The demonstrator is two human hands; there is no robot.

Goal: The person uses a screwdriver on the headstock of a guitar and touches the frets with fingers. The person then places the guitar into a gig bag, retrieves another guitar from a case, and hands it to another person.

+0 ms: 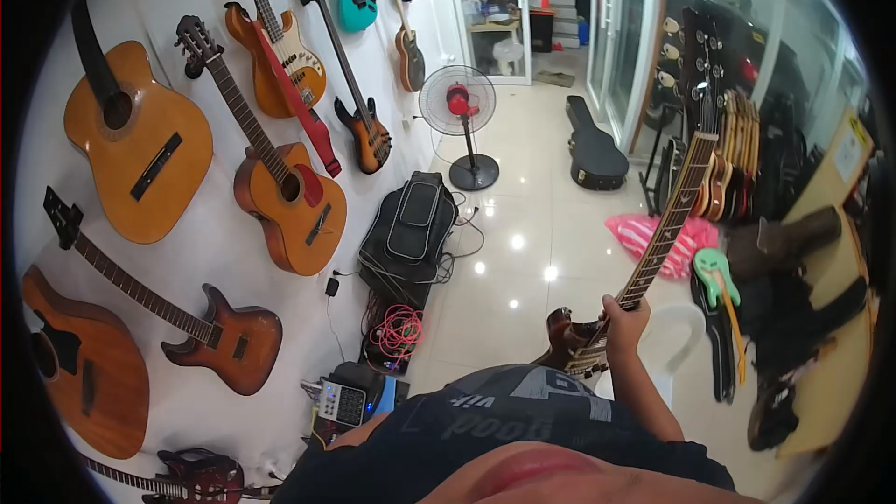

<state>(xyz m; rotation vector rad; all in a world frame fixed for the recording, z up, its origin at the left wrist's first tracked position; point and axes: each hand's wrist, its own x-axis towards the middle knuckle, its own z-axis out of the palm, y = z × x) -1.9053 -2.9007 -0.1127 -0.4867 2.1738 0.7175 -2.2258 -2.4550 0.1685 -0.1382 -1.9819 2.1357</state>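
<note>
My right hand (625, 325) is wrapped around the neck of an electric guitar (667, 233), close to where the neck meets the body. The guitar stands tilted, its dark headstock high at the right and its brown sunburst body (567, 334) low in front of my dark shirt. Part of the body is hidden behind my shirt and arm. A bit of my left arm (359, 434) shows at the lower left, but the left hand is out of view.
Several guitars, such as an acoustic guitar (294, 196), hang on the left wall. A floor fan (457, 103), black gig bag (406, 229), guitar case (597, 154), pink striped bag (644, 238), white plastic seat (686, 327), green guitar (717, 278) and small mixer (342, 403) are around.
</note>
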